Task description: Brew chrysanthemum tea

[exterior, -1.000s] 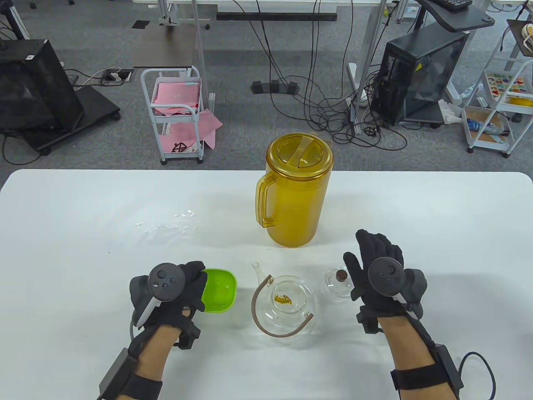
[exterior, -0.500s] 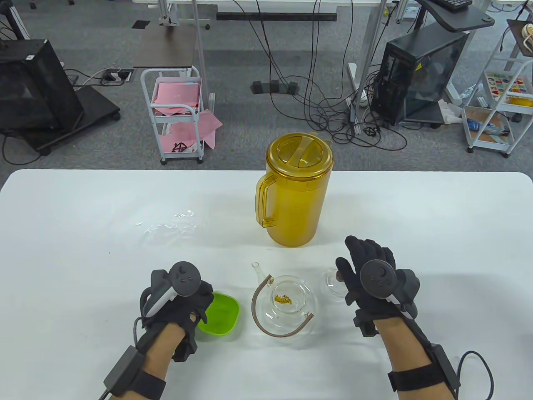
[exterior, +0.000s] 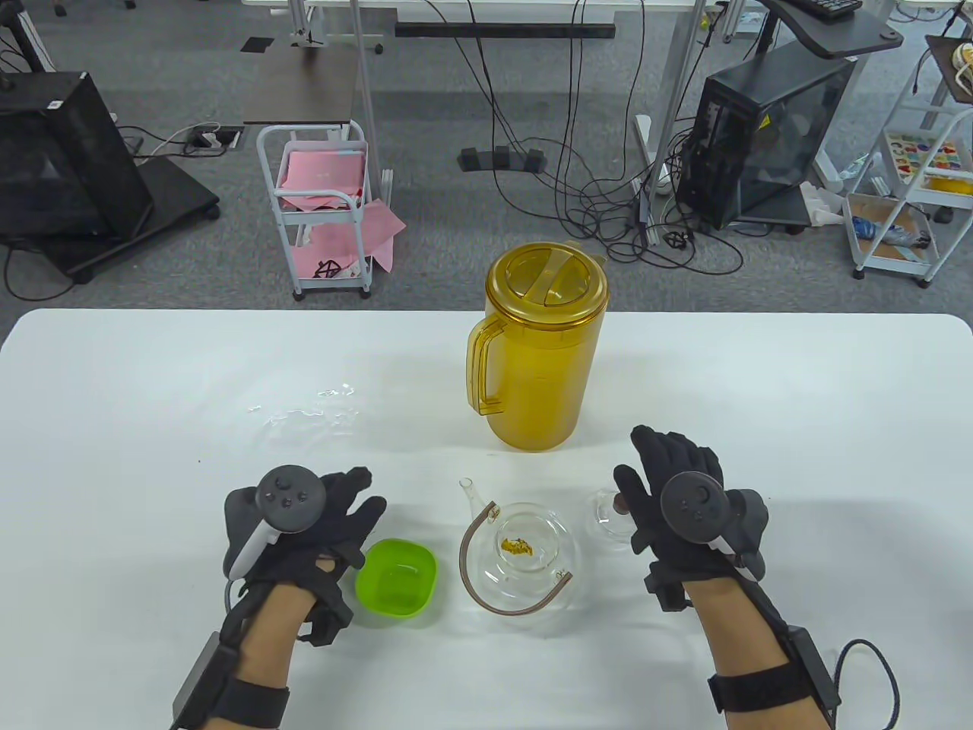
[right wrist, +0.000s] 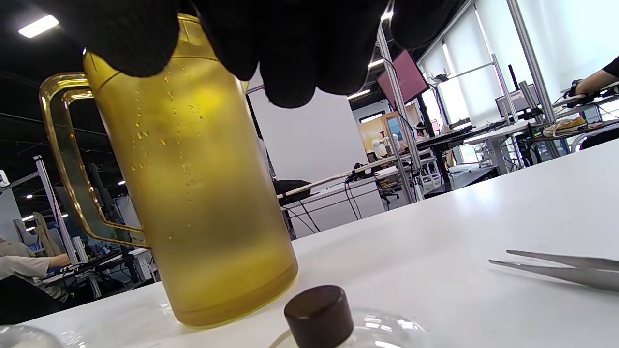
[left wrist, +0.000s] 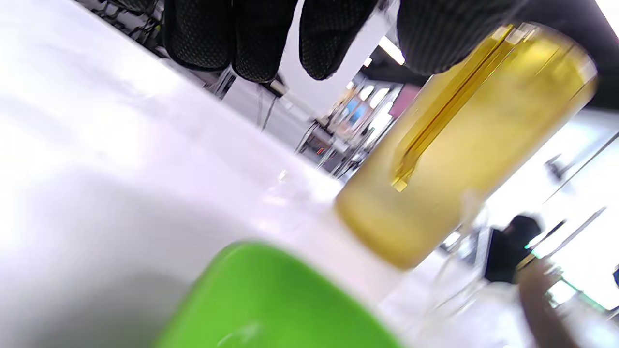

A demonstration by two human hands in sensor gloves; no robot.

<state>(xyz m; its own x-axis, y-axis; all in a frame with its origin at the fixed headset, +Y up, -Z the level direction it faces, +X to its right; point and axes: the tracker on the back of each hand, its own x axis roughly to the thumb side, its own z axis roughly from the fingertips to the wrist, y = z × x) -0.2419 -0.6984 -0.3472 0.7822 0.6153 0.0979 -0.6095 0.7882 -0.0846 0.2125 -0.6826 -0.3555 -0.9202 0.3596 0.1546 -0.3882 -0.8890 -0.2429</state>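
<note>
The glass teapot (exterior: 524, 566) stands lidless at the table's front middle, with yellow chrysanthemum bits (exterior: 517, 544) at its bottom. Its glass lid (exterior: 604, 521) with a brown knob (right wrist: 319, 314) lies just to the right. My right hand (exterior: 646, 471) hovers flat over the lid's right side, fingers straight and holding nothing. The green bowl (exterior: 397, 578) sits upright left of the teapot. My left hand (exterior: 350, 509) is spread beside it, just off its upper left rim. The amber lidded pitcher (exterior: 540, 357) stands behind the teapot, handle to the left.
A small puddle of water (exterior: 304, 411) lies on the white table (exterior: 152, 380) behind my left hand. Metal tweezers (right wrist: 556, 268) lie on the table at the right in the right wrist view. Carts and cables are on the floor beyond the table.
My left hand lowered the tilted green bowl onto the table, let go and drew back to the left with fingers spread. The right hand shifted slightly left over the lid.
</note>
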